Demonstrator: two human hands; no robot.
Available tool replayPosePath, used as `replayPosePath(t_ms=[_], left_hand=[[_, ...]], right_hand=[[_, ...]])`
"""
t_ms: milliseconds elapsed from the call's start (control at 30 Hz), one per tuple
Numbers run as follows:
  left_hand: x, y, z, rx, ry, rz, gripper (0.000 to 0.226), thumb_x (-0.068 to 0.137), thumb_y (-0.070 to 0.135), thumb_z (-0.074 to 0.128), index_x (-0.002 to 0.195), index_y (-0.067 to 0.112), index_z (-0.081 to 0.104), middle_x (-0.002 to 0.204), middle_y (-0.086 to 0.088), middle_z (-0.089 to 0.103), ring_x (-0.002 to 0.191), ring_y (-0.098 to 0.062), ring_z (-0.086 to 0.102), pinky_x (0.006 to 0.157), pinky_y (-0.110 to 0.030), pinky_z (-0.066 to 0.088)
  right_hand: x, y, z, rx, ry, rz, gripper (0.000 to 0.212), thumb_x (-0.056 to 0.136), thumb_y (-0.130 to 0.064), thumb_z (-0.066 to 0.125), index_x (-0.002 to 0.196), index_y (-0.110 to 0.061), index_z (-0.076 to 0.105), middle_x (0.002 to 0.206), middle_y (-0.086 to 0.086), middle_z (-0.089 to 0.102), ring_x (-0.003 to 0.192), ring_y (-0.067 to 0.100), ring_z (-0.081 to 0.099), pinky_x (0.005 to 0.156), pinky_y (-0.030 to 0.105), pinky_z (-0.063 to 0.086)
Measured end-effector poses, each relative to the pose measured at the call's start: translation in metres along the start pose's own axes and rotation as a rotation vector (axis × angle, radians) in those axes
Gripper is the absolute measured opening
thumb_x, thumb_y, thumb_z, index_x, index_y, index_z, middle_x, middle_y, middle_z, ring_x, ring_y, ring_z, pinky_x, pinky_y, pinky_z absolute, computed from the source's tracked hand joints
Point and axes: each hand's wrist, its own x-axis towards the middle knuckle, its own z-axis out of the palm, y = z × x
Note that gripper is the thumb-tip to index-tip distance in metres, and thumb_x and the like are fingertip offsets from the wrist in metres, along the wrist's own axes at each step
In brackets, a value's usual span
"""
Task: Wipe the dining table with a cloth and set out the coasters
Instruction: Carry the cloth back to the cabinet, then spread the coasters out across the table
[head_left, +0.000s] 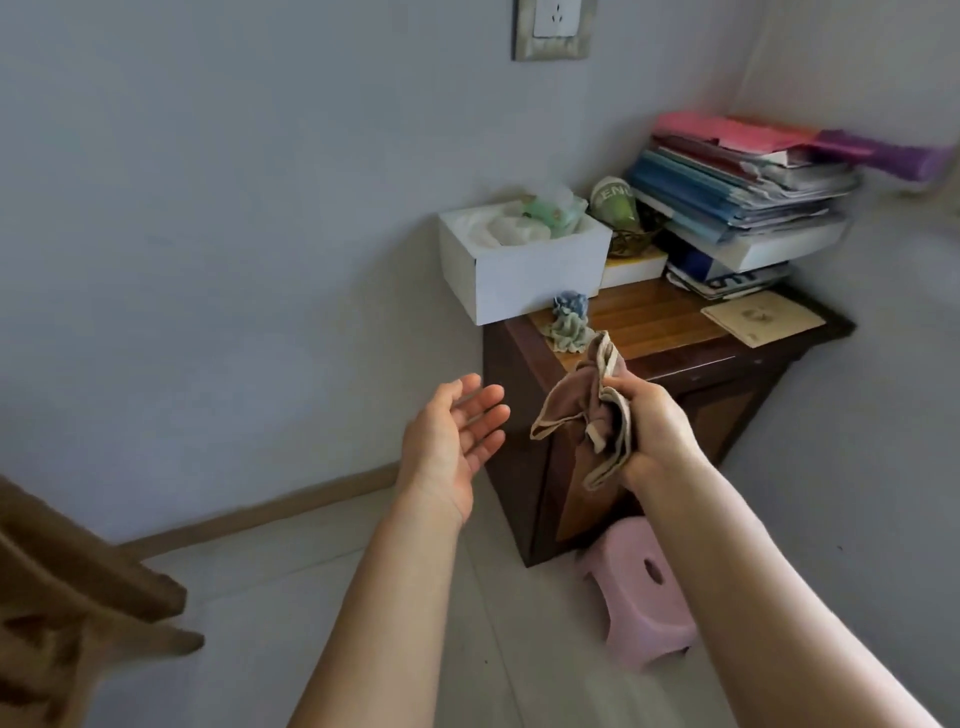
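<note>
My right hand (655, 432) grips a crumpled brown cloth (584, 402) with a beige border, held in the air in front of a small dark wooden cabinet (670, 358). To its left my left hand (457, 434) hangs palm up with straight fingers and holds nothing. Neither a dining table nor any coasters are in view.
On the cabinet top stand a white box (524, 265) with packets, a tall stack of books and folders (748, 202), a tan card (762, 318) and two small bunched cloths (569, 325). A pink plastic stool (641, 597) sits on the floor beside it. A wooden chair (67, 597) is at lower left.
</note>
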Motion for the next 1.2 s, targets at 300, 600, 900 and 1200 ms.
replayPosePath(t_ms=[300,600,900,1200], left_hand=[[0.107,0.004,0.074,0.118,0.045,-0.022,0.015,0.096,0.023,0.050,0.097,0.018,0.064,0.088,-0.001,0.074,0.078,-0.016,0.069,0.084,-0.035,0.052],[0.141,-0.006,0.060,0.105,0.136,-0.078,0.015,0.096,0.025,0.050,0.097,0.019,0.064,0.088,-0.001,0.074,0.081,-0.017,0.069,0.078,-0.032,0.051],[0.128,0.009,0.049,0.031,0.150,-0.011,0.016,0.096,0.025,0.050,0.097,0.019,0.065,0.086,0.001,0.075,0.079,-0.016,0.070,0.076,-0.032,0.052],[0.083,0.041,0.018,0.011,0.166,0.143,0.016,0.096,0.026,0.050,0.096,0.020,0.065,0.086,0.000,0.075,0.079,-0.016,0.071,0.078,-0.032,0.051]], right_hand=[[0.155,-0.030,0.019,0.011,0.307,0.091,0.020,0.095,-0.009,0.036,0.090,-0.003,0.054,0.043,0.011,0.052,0.032,0.021,0.051,0.045,0.031,0.050],[0.292,-0.013,-0.015,-0.176,0.421,0.129,0.062,0.080,-0.013,0.050,0.138,-0.035,0.043,0.129,0.006,0.058,0.114,0.037,0.057,0.086,0.063,0.047],[0.165,-0.034,0.042,-0.242,0.114,0.038,0.043,0.097,-0.007,0.044,0.139,-0.006,0.044,0.138,0.018,0.053,0.098,0.024,0.061,0.099,0.046,0.048],[0.104,-0.010,0.086,-0.238,-0.133,0.027,0.023,0.098,-0.010,0.041,0.108,-0.014,0.062,0.091,0.005,0.071,0.080,0.019,0.068,0.079,0.035,0.052]])
